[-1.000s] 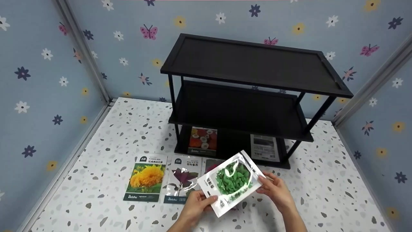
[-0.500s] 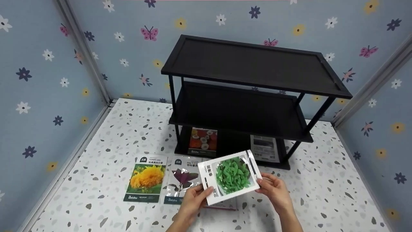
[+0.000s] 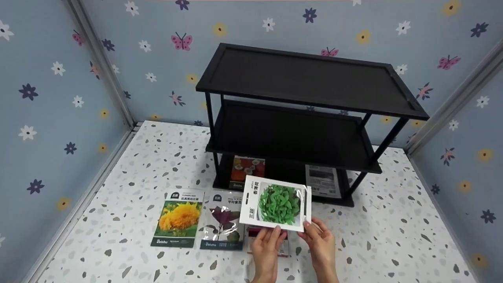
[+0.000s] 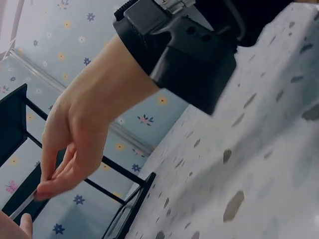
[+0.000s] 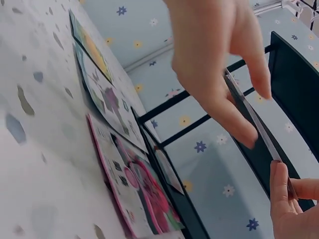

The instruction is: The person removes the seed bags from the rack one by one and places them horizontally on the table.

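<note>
Both hands hold a white seed packet (image 3: pixel 277 202) with a round picture of green leaves, raised above the table. In the head view my left hand (image 3: pixel 268 251) pinches its lower edge, thumb on the printed face. My right hand (image 3: pixel 321 245) pinches the lower right corner. The right wrist view shows the packet (image 5: pixel 259 122) edge-on between the left hand (image 5: pixel 212 64) and the right hand (image 5: pixel 291 209). Beneath lies a pink-edged flower packet (image 5: pixel 144 184), partly hidden in the head view. To its left lie a purple-leaf packet (image 3: pixel 222 220) and a yellow-flower packet (image 3: pixel 178 218).
A black three-tier shelf (image 3: pixel 310 82) stands behind the hands. On its bottom tier lie a red-flower packet (image 3: pixel 247 169) at the left and a grey-and-white printed packet (image 3: pixel 324 181) at the right. Patterned walls surround the speckled white table (image 3: pixel 129 220).
The held packet has turned from a steep slant to nearly level. My left hand has shifted right to the packet's lower edge, and my right hand has moved left and down to its corner.
</note>
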`<state>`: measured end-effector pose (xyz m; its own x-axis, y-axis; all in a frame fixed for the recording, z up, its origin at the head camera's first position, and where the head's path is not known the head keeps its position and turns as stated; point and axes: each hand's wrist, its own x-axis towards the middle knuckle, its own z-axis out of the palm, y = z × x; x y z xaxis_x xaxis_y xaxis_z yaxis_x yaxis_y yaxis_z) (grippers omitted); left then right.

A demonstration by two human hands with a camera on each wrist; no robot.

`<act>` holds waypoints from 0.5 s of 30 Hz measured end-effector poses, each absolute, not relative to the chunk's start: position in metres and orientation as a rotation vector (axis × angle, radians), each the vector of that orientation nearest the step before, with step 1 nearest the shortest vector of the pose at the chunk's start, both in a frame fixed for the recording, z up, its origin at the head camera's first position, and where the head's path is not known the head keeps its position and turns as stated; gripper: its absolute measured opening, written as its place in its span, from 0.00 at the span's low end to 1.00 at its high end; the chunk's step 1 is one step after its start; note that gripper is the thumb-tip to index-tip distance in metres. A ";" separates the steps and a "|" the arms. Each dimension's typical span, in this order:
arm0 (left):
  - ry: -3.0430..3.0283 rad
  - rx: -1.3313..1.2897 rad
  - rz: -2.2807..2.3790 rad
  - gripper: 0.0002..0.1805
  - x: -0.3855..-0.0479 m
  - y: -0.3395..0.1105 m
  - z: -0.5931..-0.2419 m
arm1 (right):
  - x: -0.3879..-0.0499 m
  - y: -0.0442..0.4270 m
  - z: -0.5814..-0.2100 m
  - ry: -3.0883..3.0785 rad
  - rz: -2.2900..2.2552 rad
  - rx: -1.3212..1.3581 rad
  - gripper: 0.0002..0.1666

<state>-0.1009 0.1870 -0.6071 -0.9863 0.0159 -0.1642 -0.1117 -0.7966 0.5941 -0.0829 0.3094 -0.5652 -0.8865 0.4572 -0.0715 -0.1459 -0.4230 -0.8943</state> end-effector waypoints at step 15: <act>1.256 -0.203 2.838 0.20 -0.101 0.177 -0.585 | -0.069 0.283 -0.519 -1.711 2.322 -0.513 0.29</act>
